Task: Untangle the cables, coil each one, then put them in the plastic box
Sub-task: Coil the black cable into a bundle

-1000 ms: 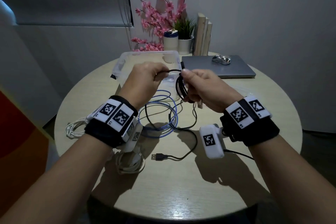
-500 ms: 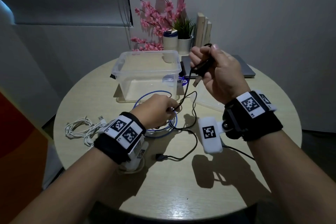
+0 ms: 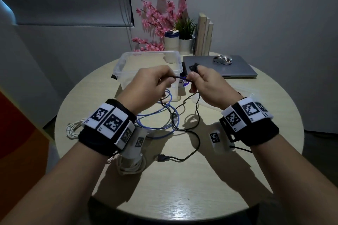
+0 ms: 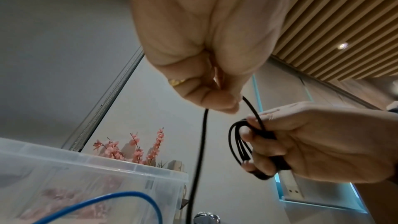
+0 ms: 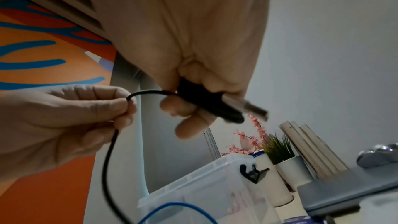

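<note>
The right hand (image 3: 204,86) grips a small coil of the black cable (image 4: 239,142); the left hand (image 3: 146,86) pinches its free run above the counter (image 3: 182,188).

Left hand (image 3: 146,86) raised, rejoining lowered right hand (image 3: 206,86).
</note>
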